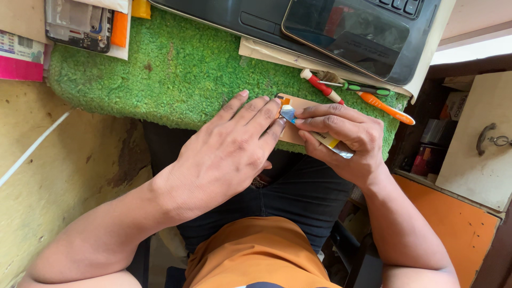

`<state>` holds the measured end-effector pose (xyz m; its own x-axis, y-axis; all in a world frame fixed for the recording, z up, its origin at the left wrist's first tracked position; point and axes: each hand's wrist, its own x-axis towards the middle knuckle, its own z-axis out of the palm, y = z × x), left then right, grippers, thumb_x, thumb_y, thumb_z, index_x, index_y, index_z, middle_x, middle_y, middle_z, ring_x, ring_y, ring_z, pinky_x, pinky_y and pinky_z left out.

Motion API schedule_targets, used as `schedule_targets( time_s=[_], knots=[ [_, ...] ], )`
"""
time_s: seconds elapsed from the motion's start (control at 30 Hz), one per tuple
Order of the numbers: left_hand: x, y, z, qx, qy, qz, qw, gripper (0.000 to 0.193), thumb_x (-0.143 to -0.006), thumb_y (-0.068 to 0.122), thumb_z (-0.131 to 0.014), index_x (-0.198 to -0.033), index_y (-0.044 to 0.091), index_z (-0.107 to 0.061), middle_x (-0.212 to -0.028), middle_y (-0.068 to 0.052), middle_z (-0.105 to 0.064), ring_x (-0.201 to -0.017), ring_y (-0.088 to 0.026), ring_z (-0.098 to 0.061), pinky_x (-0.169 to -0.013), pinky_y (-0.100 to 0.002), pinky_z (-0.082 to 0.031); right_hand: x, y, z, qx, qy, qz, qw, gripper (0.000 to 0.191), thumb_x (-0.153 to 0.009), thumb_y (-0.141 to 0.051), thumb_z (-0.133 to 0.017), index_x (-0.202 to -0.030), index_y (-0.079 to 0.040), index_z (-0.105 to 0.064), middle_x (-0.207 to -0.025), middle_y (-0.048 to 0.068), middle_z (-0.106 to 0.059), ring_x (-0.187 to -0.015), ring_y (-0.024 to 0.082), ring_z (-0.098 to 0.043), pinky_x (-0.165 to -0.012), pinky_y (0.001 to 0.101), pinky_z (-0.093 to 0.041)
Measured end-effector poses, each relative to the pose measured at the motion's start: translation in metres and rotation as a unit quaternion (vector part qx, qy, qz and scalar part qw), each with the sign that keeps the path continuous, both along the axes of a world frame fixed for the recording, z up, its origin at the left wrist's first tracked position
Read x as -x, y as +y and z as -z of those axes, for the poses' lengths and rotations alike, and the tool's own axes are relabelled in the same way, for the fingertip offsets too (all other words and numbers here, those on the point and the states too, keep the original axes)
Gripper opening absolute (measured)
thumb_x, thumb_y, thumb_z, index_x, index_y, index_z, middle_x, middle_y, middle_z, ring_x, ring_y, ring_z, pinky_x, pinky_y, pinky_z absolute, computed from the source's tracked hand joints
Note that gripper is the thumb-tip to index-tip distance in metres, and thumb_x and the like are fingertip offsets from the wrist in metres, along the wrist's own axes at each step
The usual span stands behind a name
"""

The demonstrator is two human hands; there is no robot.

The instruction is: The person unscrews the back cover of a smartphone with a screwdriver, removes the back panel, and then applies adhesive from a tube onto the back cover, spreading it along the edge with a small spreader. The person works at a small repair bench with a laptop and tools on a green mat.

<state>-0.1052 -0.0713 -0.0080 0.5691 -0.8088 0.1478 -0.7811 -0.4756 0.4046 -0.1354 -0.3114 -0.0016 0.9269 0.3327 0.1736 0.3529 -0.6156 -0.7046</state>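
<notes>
Bright even daylight, overexposed strip top right. Glare on the phone screen [346,34]. Soft shadow under both hands, dark beneath the bench. Sharp centre, slight wide-angle bending at the edges.

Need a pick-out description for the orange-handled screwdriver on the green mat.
Start at the green fuzzy mat covering the bench, then go to its right edge, just below the black laptop. Three tools lie there above the right hand: a red-and-white-handled screwdriver, a thin green-handled tool and the orange-handled screwdriver. It is the rightmost one, its orange end overhanging the mat's edge.
</notes>
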Motion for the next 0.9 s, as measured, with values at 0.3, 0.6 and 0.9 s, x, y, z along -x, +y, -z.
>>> schedule_targets(
  time_s=[0.3, 0.6, 0.9],
  knots=[
    [0.0000, 0.0006, 0.0009, 0.003, -0.013, -0.002, 1.000, 0.057, -0.085, 0.026, -0.068, -0.131, -0.007, -0.060, -0.140, -0.023, -0.055, -0.134, -0.035, -0.049, -0.117, -0.050, -0.034, 0.0001, -0.0015, -0.0005, -0.003, 0.001, -0.006, 1.000, 0.019, -0.085, 0.003, -0.080, -0.102, -0.002, -0.074, -0.111, 0.012, -0.076, -0.101, 0.022, -0.077, -0.091, 0.0308, -0.061],
    [-0.0006, 0.0006, -0.0003, 0.000, -0.012, -0.001, 1.000, 0.059, -0.083, 0.027, -0.069, -0.132, -0.007, -0.060, -0.139, -0.023, -0.056, -0.134, -0.035, -0.050, -0.116, -0.051, -0.034, 0.0018, -0.0006, 0.0024, 0.013, -0.008, -0.001, 1.000, 0.021, -0.085, 0.003, -0.082, -0.104, -0.002, -0.075, -0.112, 0.011, -0.076, -0.102, 0.022, -0.076, -0.091, 0.0313, -0.061],
    [0.0003, -0.0001, -0.0007, -0.009, -0.018, -0.002, 1.000, 0.057, -0.084, 0.026, -0.068, -0.131, -0.006, -0.061, -0.139, -0.022, -0.057, -0.133, -0.034, -0.050, -0.116, -0.051, -0.034, 0.0021, -0.0028, 0.0031, 0.010, -0.011, -0.006, 1.000, 0.022, -0.084, 0.003, -0.082, -0.104, -0.003, -0.075, -0.111, 0.011, -0.076, -0.103, 0.021, -0.076, -0.091, 0.0318, -0.061]
  ],
)
